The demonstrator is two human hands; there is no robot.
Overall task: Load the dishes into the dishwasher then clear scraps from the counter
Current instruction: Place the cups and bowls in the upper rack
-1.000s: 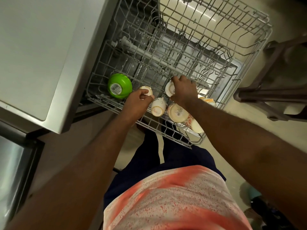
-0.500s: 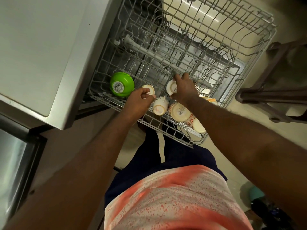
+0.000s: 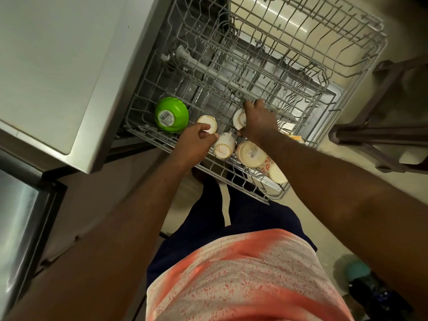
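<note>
Now: both cups stand in the dishwasher rack (image 3: 143,132), near edge.
Left hand (image 3: 196,141): I pinch the cream cup (image 3: 206,121).
Right hand (image 3: 260,122): I grip the white cup (image 3: 239,117).
Risk: if I release crooked, a cup tips onto the neighbouring cups (image 3: 223,147).

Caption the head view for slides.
Left hand grips one cup, right hand another cup, in the dishwasher rack beside a green bowl.

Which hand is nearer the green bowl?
Left. The left hand holds a cream cup just right of the green bowl; the right hand grips a white cup farther right.
</note>
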